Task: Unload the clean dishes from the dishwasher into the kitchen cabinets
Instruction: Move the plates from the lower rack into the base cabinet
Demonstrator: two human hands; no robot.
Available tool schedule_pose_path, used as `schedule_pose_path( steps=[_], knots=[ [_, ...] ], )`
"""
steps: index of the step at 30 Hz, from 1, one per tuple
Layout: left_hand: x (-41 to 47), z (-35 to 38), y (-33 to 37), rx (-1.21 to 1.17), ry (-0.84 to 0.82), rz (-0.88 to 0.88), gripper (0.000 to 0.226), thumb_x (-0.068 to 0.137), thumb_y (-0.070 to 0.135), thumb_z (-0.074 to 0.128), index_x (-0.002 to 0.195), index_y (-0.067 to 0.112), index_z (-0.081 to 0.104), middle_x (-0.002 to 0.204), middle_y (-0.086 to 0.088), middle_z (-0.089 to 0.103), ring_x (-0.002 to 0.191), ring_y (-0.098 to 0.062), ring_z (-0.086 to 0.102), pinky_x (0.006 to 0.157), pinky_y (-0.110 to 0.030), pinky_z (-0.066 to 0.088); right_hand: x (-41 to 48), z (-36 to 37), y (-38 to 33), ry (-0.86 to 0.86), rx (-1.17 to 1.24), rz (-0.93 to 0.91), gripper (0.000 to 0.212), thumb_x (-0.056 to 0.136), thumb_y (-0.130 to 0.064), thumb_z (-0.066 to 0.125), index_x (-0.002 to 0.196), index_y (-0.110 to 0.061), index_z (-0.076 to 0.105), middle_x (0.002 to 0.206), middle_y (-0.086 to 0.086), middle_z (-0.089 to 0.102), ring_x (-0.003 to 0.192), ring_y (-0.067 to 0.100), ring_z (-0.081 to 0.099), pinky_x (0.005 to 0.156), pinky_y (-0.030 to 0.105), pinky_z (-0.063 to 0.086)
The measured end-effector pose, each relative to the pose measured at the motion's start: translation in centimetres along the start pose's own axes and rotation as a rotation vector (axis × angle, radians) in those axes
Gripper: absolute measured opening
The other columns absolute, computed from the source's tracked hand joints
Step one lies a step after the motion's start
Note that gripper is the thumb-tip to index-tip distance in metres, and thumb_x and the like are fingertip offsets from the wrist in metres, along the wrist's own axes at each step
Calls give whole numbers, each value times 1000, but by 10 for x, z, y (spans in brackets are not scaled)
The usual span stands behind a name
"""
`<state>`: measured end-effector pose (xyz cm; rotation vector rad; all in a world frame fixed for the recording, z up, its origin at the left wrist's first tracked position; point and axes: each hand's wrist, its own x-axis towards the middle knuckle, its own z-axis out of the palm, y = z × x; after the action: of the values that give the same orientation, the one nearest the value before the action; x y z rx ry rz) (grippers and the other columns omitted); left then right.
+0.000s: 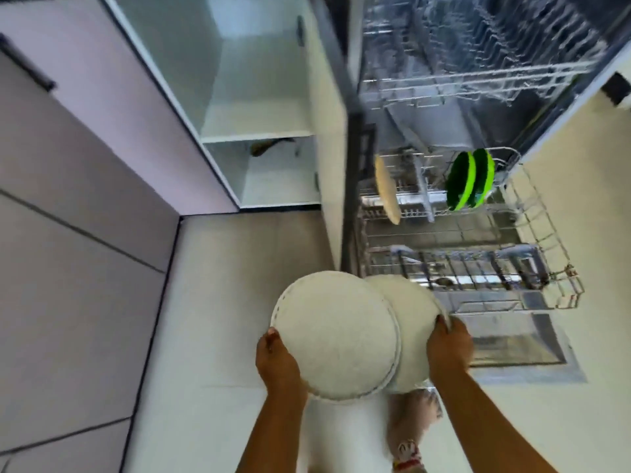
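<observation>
I look down at my two hands holding two white plates in the lower centre of the frame, above a pale tiled floor [235, 268]. My left hand [278, 363] grips the lower left rim of the nearer white plate [336, 336], with my thumb curled over its edge. My right hand [449, 349] grips the right rim of the second white plate [415, 319], fingers wrapped over the edge. The nearer plate overlaps the second one, covering its left part, and both face up towards me. My hands are apart, one on each side of the pair.

Just above and to the right of the plates, the dishwasher's lower rack [532, 233] is pulled out over the open dishwasher door [512, 339]. In that rack, at the centre right of the frame, two green plates [471, 179] stand on edge side by side. To their left a cream plate [386, 189] also stands on edge. The upper rack [478, 73] shows blurred at the upper right.

At the upper centre is an open white cabinet [259, 107] with a shelf; something dark lies on the lower level, too blurred to identify. Pale lilac cabinet fronts [85, 165] fill the left side. Below the plates, at the bottom of the frame, my foot [408, 452] shows in patterned footwear.
</observation>
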<state>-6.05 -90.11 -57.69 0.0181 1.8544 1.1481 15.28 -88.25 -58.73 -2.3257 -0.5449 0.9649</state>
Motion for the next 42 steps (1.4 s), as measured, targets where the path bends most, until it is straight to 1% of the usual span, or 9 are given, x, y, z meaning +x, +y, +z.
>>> schedule_pose_path(
  steps=[3, 6, 9, 12, 16, 24, 29, 37, 42],
  knots=[
    [12, -64, 18, -69, 53, -19, 33, 99, 32, 42, 114, 7, 58, 110, -14, 63, 86, -27, 58, 68, -29, 48, -60, 46, 10, -173, 101, 21, 37, 101, -18, 41, 130, 4, 49, 133, 24, 51, 122, 39, 48, 101, 40, 36],
    [27, -116, 26, -81, 88, -27, 33, 97, 38, 47, 111, 11, 59, 111, -10, 62, 95, -26, 57, 76, -32, 48, -110, 91, 8, -309, 194, 73, 42, 99, -28, 46, 133, -3, 49, 134, 17, 52, 122, 35, 49, 100, 41, 39],
    [36, -156, 30, -126, 101, -35, 30, 93, 42, 52, 106, 16, 59, 115, -7, 62, 106, -27, 58, 92, -44, 51, -146, 126, -3, -407, 273, 118, 38, 94, -36, 54, 122, -9, 58, 113, 10, 61, 102, 28, 56, 87, 36, 45],
    [48, -178, 35, -234, 60, -34, 19, 88, 28, 63, 104, 18, 60, 110, -4, 66, 102, -24, 62, 86, -42, 53, -165, 152, -24, -481, 310, 128, 25, 91, -40, 57, 102, -17, 62, 98, 5, 64, 84, 22, 59, 77, 34, 48],
    [62, -172, 50, -387, 0, -8, 27, 82, 5, 68, 99, 21, 56, 110, -3, 65, 101, -23, 62, 89, -46, 52, -164, 172, -54, -665, 335, 165, 23, 91, -38, 58, 105, -20, 61, 97, 3, 67, 87, 23, 63, 73, 34, 54],
    [88, -101, 124, -496, 106, 81, 35, 87, 10, 64, 108, 30, 45, 111, 7, 54, 106, -20, 53, 87, -45, 50, -116, 184, -138, -859, 444, 145, 43, 94, -11, 55, 135, -21, 45, 121, 6, 59, 96, 22, 59, 70, 35, 51],
    [115, -54, 182, -567, 110, 204, 48, 89, -2, 56, 120, 27, 34, 122, 1, 45, 115, -25, 48, 90, -49, 49, -84, 200, -215, -724, 165, -346, 59, 94, 0, 49, 143, -28, 33, 139, 4, 46, 116, 22, 47, 97, 37, 41],
    [177, 15, 268, -595, -33, 216, 43, 93, -1, 50, 125, 21, 33, 129, -4, 46, 113, -24, 51, 80, -41, 52, -55, 268, -330, -511, -34, -1049, 62, 94, 8, 39, 139, -34, 40, 134, -17, 48, 122, 3, 46, 107, 16, 35],
    [213, 43, 322, -441, -185, 203, 49, 95, 6, 50, 135, 26, 30, 124, 0, 46, 112, -24, 51, 75, -38, 55, 8, 323, -394, -247, -548, -1388, 63, 87, -5, 53, 143, -30, 38, 136, 12, 55, 122, 32, 55, 100, 53, 43]
  ],
)
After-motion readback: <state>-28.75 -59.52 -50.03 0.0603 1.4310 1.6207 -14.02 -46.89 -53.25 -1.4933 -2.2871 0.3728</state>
